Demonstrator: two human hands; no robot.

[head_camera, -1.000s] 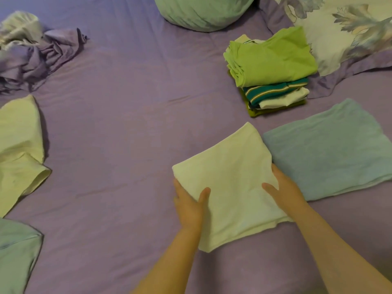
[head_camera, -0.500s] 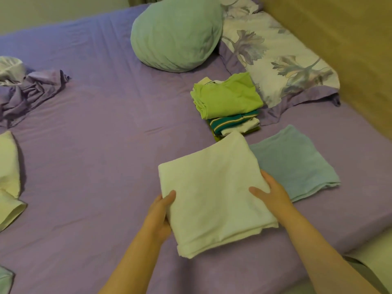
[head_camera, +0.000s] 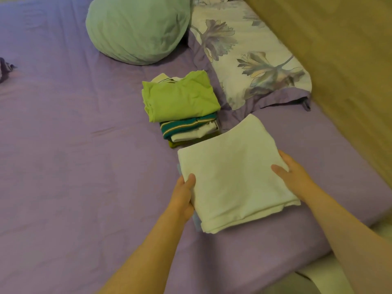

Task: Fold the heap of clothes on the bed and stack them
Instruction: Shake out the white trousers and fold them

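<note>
1. Evidently much is already done: a stack of folded clothes (head_camera: 184,109) sits in the middle of the purple-sheeted bed (head_camera: 63,166), a lime-green folded shirt (head_camera: 180,98) on top, a teal striped piece and paler ones beneath.
2. A pale cream folded cloth (head_camera: 235,177) lies just near and right of that stack, squared into a thick rectangle. A thin sliver of pale blue fabric (head_camera: 196,222) shows under its left edge, so it appears to rest on another folded piece (most of that piece is hidden).
3. What remains, as far as can be seen: a bit of crumpled purple-grey clothing (head_camera: 6,67) at the far left edge is unfolded, and the cream cloth seems to be starting a second pile rather than joining the first.
4. The left hand (head_camera: 183,198) grips the cream cloth's near-left corner, thumb curled over the top and fingers tucked under the edge.
5. The right hand (head_camera: 294,177) holds the right edge, thumb lying on top and fingers wrapped down round the side.
6. The hands are well apart, one at each side of the cloth, both clamped on it.
7. A round mint-green cushion (head_camera: 137,28) and a floral pillow (head_camera: 250,56) sit at the far side.
</note>
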